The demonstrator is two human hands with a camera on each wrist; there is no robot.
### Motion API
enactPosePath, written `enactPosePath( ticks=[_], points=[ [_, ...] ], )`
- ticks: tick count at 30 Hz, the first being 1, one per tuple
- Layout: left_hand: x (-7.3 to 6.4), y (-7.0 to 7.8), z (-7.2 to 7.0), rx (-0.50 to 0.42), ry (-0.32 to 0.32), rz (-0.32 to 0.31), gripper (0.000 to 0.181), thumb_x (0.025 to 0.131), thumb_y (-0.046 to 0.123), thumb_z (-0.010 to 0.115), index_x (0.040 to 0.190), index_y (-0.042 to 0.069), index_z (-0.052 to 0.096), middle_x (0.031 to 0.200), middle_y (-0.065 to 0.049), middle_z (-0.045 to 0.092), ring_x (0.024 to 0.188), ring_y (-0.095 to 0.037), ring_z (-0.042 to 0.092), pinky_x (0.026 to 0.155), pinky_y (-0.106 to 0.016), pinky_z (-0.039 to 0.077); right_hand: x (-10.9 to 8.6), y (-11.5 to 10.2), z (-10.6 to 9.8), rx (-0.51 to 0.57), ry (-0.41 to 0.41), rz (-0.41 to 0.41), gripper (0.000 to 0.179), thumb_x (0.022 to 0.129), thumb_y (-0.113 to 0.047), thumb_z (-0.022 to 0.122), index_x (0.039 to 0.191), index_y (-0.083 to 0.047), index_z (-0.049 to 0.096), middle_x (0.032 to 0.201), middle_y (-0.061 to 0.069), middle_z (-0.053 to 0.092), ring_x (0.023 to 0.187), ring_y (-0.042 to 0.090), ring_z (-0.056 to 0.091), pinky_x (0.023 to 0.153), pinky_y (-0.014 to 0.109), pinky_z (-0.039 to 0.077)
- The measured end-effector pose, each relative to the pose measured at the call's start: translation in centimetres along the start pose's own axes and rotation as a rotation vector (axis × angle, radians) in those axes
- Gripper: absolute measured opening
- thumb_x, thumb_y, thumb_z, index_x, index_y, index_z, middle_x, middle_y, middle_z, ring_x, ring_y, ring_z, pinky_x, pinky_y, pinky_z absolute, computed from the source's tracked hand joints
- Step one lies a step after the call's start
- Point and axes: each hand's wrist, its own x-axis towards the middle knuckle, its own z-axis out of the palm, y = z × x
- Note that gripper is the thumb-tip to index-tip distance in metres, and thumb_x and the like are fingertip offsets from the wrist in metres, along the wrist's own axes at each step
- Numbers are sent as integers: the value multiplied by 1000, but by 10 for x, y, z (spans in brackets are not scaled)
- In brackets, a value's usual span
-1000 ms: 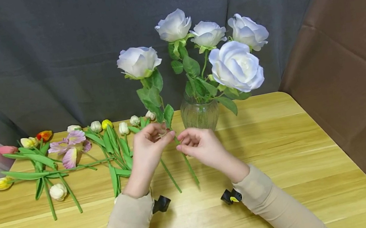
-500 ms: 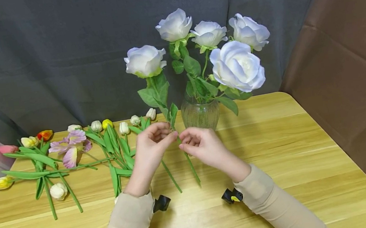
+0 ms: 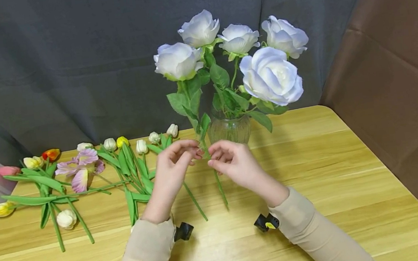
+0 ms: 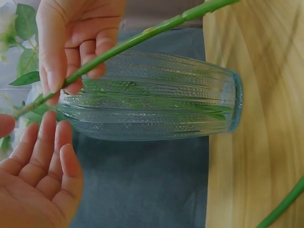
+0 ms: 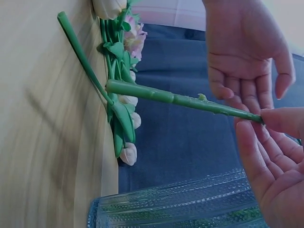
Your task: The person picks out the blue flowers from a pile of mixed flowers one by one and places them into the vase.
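Note:
In the head view my right hand (image 3: 237, 161) pinches the stem of a white artificial rose (image 3: 178, 61) between thumb and fingertips. The rose is held upright, its bloom left of the others and its lower stem (image 5: 166, 96) pointing down toward the table. Close by on the left, my left hand (image 3: 172, 169) has its fingers loosely extended and its thumb apart, fingertips right at the stem. Just behind the hands stands a ribbed clear glass vase (image 3: 230, 130). Several white roses (image 3: 272, 76) with green leaves stand in it; their stems show through the glass in the left wrist view.
Artificial tulips (image 3: 132, 169) in white, yellow, red and pink lie on the left of the wooden table (image 3: 337, 202). Among them is a purple flower (image 3: 81, 166). A loose green stem (image 3: 195, 203) reaches toward the middle. A dark curtain (image 3: 88, 54) hangs behind.
The held rose has moved right, toward the vase, and its bloom now overlaps the bouquet's left side. My left thumb and fingers have parted from the stem; my right hand keeps its pinch.

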Motion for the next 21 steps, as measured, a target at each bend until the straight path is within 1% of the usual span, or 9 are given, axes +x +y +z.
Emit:
enactPosePath(
  ticks=[3, 5, 10, 12, 15, 18, 21],
  points=[
    [1, -2, 0, -7, -2, -17, 20, 98, 6, 51, 109, -5, 63, 94, -15, 68, 82, -19, 64, 71, -35, 49, 0, 0, -2, 43, 20, 11, 16, 85, 2, 69, 100, 1, 64, 80, 6, 65, 63, 31, 63, 55, 33, 54],
    [2, -4, -1, -9, 2, -32, 19, 98, 6, 51, 109, -3, 64, 93, -15, 68, 81, -19, 64, 71, -35, 49, 1, 1, -3, 60, 29, 22, 15, 86, 2, 68, 100, 1, 64, 81, 6, 65, 64, 31, 63, 55, 34, 54],
    [5, -11, -1, -2, 11, -44, 19, 98, 6, 51, 108, -2, 64, 93, -15, 68, 81, -19, 64, 71, -33, 49, 1, -1, -6, 94, 51, 35, 15, 85, 4, 68, 99, 4, 62, 82, 9, 65, 63, 25, 64, 58, 39, 56],
    [7, -14, -2, 6, 14, -43, 19, 98, 5, 50, 108, -2, 64, 93, -15, 68, 81, -20, 64, 70, -33, 50, 2, -2, -7, 115, 63, 40, 16, 85, 5, 68, 99, 5, 61, 83, 12, 65, 64, 28, 64, 58, 41, 56],
    [9, -21, -1, 27, 15, -39, 19, 97, 2, 49, 108, -3, 64, 92, -16, 68, 80, -22, 65, 69, -32, 49, 3, -2, -10, 141, 86, 64, 16, 85, 6, 68, 98, 5, 60, 83, 14, 64, 66, 31, 64, 59, 40, 56],
    [11, -29, 1, 76, 0, -32, 21, 96, 0, 49, 111, -3, 63, 93, -16, 68, 82, -23, 65, 69, -30, 49, 4, -3, -13, 150, 109, 89, 16, 85, 5, 68, 99, 5, 60, 84, 14, 63, 65, 26, 64, 58, 37, 56],
    [12, -36, 3, 120, -25, -21, 23, 94, -2, 50, 114, -2, 62, 96, -15, 68, 86, -25, 64, 72, -30, 49, 4, -4, -14, 152, 122, 100, 16, 86, 3, 68, 99, 6, 59, 85, 14, 63, 64, 21, 64, 57, 36, 56]
  ],
)
